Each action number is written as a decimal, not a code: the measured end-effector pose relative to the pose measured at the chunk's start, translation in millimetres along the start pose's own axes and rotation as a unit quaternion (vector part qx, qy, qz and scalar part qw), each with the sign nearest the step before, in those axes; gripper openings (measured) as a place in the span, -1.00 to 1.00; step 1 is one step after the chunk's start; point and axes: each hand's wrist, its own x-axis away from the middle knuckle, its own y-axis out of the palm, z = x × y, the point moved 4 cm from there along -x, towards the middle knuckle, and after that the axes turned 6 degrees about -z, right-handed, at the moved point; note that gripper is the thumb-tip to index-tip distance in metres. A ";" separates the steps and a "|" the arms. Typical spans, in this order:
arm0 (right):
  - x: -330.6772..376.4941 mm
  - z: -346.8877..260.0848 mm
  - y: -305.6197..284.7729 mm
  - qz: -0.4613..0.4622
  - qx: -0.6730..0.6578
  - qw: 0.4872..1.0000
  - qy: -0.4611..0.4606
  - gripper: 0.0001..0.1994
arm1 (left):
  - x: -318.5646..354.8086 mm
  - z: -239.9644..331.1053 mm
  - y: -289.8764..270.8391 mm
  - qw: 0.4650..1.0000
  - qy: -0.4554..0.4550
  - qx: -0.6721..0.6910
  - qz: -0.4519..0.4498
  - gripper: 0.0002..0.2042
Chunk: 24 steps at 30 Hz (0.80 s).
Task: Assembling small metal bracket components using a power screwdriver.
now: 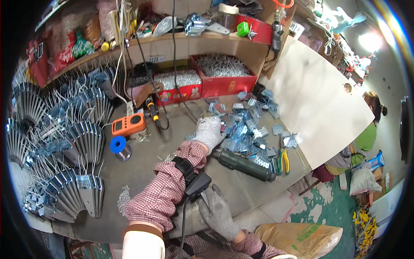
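Observation:
My left hand (209, 131), in a grey glove with a checked sleeve, reaches palm down onto a pile of small perforated metal plates (250, 129) on the bench; its fingertips are hidden, so any hold is unclear. A dark green power tool (246, 164) lies just to its right. A black strapped device (192, 177) with a cable sits on my left forearm. My right hand (217, 211), also in a grey glove, comes up from below and pinches the lower end of that device.
Fanned stacks of wired metal plates (82, 142) fill the left. An orange meter (128, 124), a blue solder spool (117, 145) and a soldering iron (152, 110) lie ahead. Red boxes of metal parts (224, 75) stand behind. Pliers (282, 162), a white board (315, 108), a brown sack (297, 237) and a seated person (366, 134) are on the right.

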 end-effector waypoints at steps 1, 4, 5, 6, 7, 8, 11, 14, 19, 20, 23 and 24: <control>-1.8 0.7 -2.0 -0.009 -0.024 0.999 0.024 -0.60 | -6.0 0.7 0.5 1.000 0.000 -0.003 -0.013 -0.66; -2.6 -5.1 -4.4 -0.023 0.043 0.999 -0.019 -0.58 | 0.9 6.5 -34.6 0.990 -0.036 0.128 0.052 -0.72; -4.0 -8.4 -2.7 -0.022 0.057 0.997 -0.054 -0.56 | 18.8 7.7 -55.4 0.979 -0.007 0.169 0.112 -0.77; -4.2 -8.3 1.7 -0.030 0.068 0.995 -0.059 -0.52 | 38.1 5.1 -71.6 0.950 0.016 0.302 0.077 -0.75; -2.6 -4.1 3.7 -0.036 0.085 0.994 -0.056 -0.49 | 62.6 10.5 -88.1 0.935 0.072 0.337 0.084 -0.70; -3.9 -5.3 6.4 -0.040 0.095 0.993 -0.065 -0.45 | 94.2 11.7 -109.1 0.928 0.047 0.365 0.053 -0.67; 3.9 11.8 7.1 -0.023 -0.228 0.972 0.047 -0.42 | 196.0 -17.0 -131.3 0.951 -0.004 0.300 0.075 -0.58; -7.2 -0.9 6.5 0.020 -0.490 0.868 0.082 -0.37 | 262.9 -30.9 -114.9 0.848 -0.167 0.503 -0.024 -0.56; -23.9 -35.3 10.5 -0.137 -0.595 0.783 0.116 -0.28 | 293.5 -1.0 -123.4 0.938 -0.058 0.340 0.044 -0.60; -21.4 -42.2 9.6 -0.154 -0.588 0.787 0.108 -0.28 | 298.4 -7.1 -121.7 0.957 -0.051 0.278 0.064 -0.61; -15.4 -49.5 13.3 -0.171 -0.549 0.811 0.109 -0.28 | 302.5 -20.6 -124.0 0.962 -0.067 0.260 0.050 -0.63; -14.4 -49.5 13.1 -0.169 -0.533 0.822 0.112 -0.28 | 305.4 -24.6 -120.4 0.948 -0.080 0.304 0.047 -0.64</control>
